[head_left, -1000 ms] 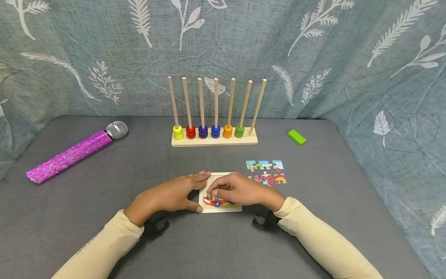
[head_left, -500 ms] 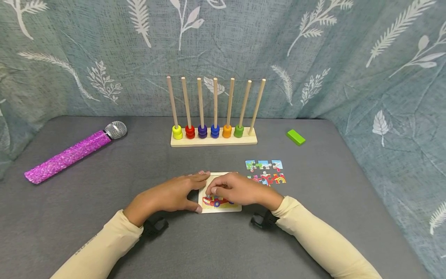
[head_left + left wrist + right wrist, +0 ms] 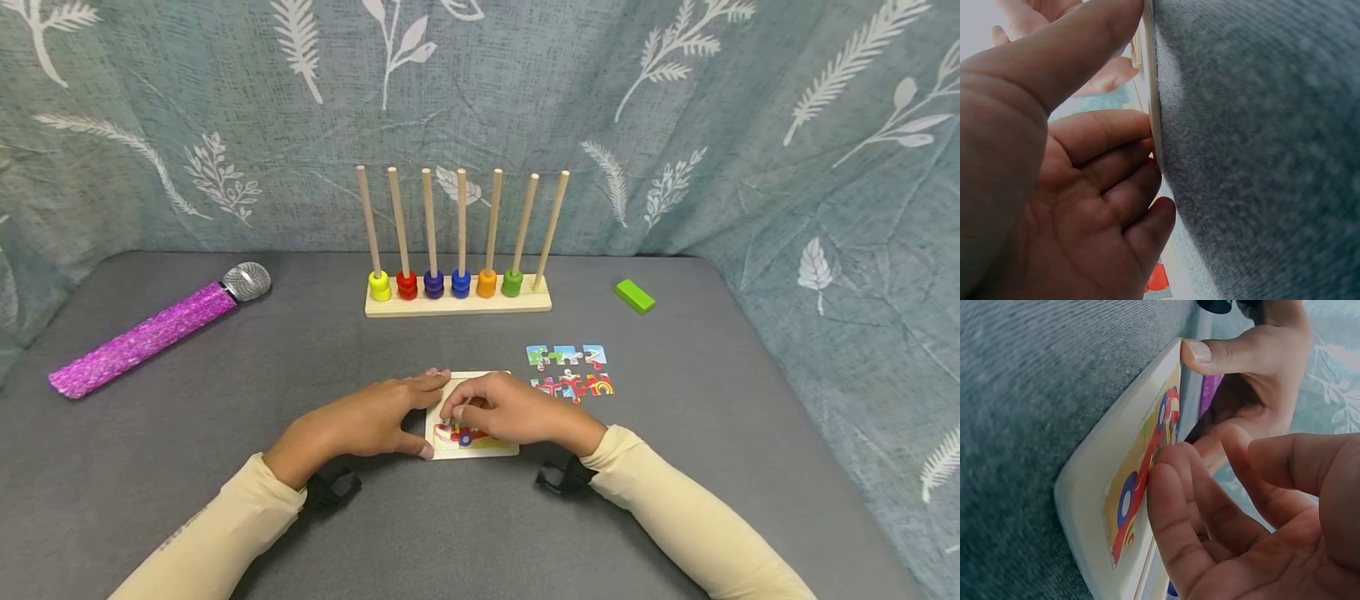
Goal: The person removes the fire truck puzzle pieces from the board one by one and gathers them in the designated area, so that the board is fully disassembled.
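Observation:
A pale framed puzzle board (image 3: 471, 453) lies on the table, its lower part showing a red car picture (image 3: 1141, 487) with blue wheels. My left hand (image 3: 367, 414) holds the board's left side, thumb at the near corner and fingertips at the far one. In the left wrist view, the bent fingers (image 3: 1124, 129) touch the board's edge. Over the board, my right hand (image 3: 517, 408) has its fingers bent downward, fingertips against the picture. The right wrist view shows no piece between thumb and fingers. The right hand hides the upper picture from the head view.
Several loose puzzle pieces (image 3: 572, 387) lie in two rows right of the board. Behind stands a wooden peg rack (image 3: 457, 307) with coloured beads. A green block (image 3: 634, 296) is at the back right, a purple glittery microphone (image 3: 150, 337) at the left. A patterned curtain (image 3: 315, 192) hangs behind.
The right hand's fingers have shifted very slightly over the board. The left hand and the board stay in place, and the whole head view has drifted a little.

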Tool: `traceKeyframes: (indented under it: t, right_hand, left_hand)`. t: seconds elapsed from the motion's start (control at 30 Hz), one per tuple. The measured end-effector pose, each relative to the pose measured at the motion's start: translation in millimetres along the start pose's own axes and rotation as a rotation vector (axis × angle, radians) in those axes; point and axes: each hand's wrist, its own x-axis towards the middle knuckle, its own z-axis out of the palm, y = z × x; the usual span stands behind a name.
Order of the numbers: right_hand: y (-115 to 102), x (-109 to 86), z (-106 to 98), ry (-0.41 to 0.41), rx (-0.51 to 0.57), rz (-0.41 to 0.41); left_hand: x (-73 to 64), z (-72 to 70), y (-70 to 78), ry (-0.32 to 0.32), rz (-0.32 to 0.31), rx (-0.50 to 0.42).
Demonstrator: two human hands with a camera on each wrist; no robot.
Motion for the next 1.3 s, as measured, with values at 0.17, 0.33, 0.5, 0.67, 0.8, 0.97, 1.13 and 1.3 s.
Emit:
traceKeyframes:
  t: [0.17,0.33,0.5,0.67,0.8,0.97,1.13,1.3]
  right_hand:
    - [-0.1,0.0,2.6,0.015,-0.009,-0.042]
    - [2.6,0.3,5.3,0.016,-0.031,-0.092]
    - [3.0,1.9,6.5,0.034,-0.037,-0.109]
    - [2.1,2.7,6.4,0.039,-0.034,-0.129]
    - [1.3,3.3,6.4,0.04,0.004,-0.148]
    - [1.3,3.9,6.5,0.005,0.065,-0.114]
    - [1.7,4.5,5.8,-0.023,0.035,-0.08]
    - [1.4,5.1,5.1,-0.036,-0.022,-0.088]
  left_hand:
    - [-1.2,2.0,-1.6,-0.001,0.005,-0.01]
    - [-1.4,3.2,-1.9,0.005,0.014,-0.011]
    - [-1.4,2.4,-0.9,0.006,0.02,-0.011]
    - [-1.8,1.9,-1.0,0.018,0.032,-0.016]
    - [-1.7,2.1,-1.6,0.03,0.044,-0.024]
    - [-1.8,1.6,-1.9,0.029,0.043,-0.025]
    - [-1.6,0.6,-1.5,0.021,0.039,-0.006]
    - [-1.7,-0.3,-1.0,0.017,0.036,0.003]
